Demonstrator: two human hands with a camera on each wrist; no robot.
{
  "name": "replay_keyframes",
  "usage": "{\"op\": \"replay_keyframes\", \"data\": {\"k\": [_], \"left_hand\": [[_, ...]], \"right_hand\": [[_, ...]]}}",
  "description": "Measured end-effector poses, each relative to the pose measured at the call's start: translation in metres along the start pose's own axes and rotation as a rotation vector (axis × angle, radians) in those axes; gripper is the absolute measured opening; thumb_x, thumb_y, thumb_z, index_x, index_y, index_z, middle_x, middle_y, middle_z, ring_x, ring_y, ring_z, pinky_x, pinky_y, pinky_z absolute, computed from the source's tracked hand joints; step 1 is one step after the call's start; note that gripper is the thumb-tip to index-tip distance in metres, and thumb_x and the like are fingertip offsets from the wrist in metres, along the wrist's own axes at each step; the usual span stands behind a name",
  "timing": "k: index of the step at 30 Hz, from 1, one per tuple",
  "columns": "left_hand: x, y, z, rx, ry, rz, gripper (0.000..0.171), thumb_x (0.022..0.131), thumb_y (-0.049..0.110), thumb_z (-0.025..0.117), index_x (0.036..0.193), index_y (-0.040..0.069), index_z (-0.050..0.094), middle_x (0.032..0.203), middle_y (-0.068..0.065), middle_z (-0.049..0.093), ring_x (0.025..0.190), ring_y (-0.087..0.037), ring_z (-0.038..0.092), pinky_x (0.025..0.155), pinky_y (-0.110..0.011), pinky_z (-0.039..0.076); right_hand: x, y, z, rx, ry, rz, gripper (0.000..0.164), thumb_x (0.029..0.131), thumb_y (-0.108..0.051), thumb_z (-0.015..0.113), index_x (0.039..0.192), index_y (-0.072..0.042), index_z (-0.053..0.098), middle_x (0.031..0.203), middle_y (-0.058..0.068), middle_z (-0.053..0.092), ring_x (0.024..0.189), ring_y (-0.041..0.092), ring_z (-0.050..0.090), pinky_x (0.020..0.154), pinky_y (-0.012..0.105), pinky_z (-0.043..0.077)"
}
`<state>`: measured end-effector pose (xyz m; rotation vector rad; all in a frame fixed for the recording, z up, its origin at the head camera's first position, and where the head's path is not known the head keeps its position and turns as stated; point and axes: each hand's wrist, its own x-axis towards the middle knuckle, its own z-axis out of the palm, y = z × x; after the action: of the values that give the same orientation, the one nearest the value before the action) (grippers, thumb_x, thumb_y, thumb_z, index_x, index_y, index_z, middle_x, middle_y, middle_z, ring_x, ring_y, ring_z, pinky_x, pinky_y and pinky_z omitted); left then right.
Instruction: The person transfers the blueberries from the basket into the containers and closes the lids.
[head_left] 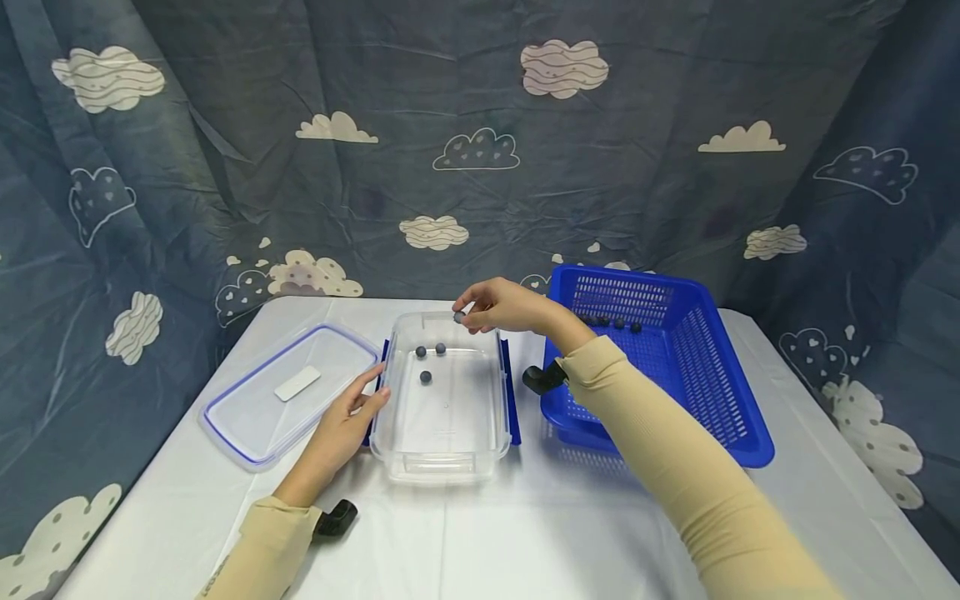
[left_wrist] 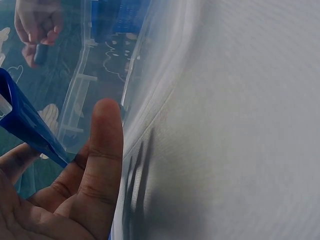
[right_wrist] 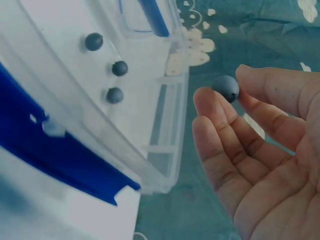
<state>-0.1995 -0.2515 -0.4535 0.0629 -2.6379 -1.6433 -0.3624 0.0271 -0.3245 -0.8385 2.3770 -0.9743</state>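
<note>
- Head view: a small dark ball sits between the fingertips of the right hand, seen against the clear container's far edge, toward its right corner.
- Three more dark balls lie apart inside that container, toward its far left corner.
- White cloth covers the table; a blue-rimmed lid lies by its left edge, and a blue basket with further balls stands toward its far right corner.
- Behind the far edge hangs a dark curtain printed with clouds.
- Right grip: thumb and fingers together on one ball — a pinch.
- Left hand: thumb and fingers apart — touching the container's left side.
</note>
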Motion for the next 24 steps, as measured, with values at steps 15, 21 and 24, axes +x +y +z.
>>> {"op": "replay_keyframes", "data": {"k": [15, 21, 24], "left_hand": [[-0.001, 0.001, -0.001, 0.008, -0.003, 0.001, 0.057, 0.112, 0.046, 0.056, 0.165, 0.031, 0.043, 0.133, -0.02, 0.073, 0.126, -0.035, 0.067, 0.102, -0.046, 0.054], [0.0, 0.001, -0.001, 0.011, 0.0, 0.006, 0.057, 0.112, 0.046, 0.056, 0.165, 0.031, 0.044, 0.132, -0.02, 0.074, 0.126, -0.035, 0.067, 0.101, -0.045, 0.054], [0.0, 0.0, 0.0, 0.011, 0.0, 0.005, 0.057, 0.112, 0.045, 0.056, 0.165, 0.03, 0.044, 0.132, -0.02, 0.074, 0.124, -0.034, 0.068, 0.097, -0.038, 0.053]], "right_hand": [[0.021, -0.005, 0.022, 0.007, -0.098, 0.053, 0.034, 0.107, -0.017, 0.067, 0.137, -0.002, 0.067, 0.109, 0.01, 0.08, 0.098, 0.016, 0.073, 0.093, 0.033, 0.061], [0.027, -0.008, 0.03, -0.029, -0.106, 0.061, 0.037, 0.107, -0.016, 0.067, 0.14, 0.001, 0.066, 0.112, 0.014, 0.079, 0.091, 0.015, 0.069, 0.096, 0.038, 0.06], [0.03, -0.007, 0.035, -0.056, -0.12, 0.067, 0.04, 0.107, -0.015, 0.066, 0.143, 0.002, 0.063, 0.125, 0.022, 0.077, 0.097, 0.021, 0.073, 0.093, 0.035, 0.06]]}}
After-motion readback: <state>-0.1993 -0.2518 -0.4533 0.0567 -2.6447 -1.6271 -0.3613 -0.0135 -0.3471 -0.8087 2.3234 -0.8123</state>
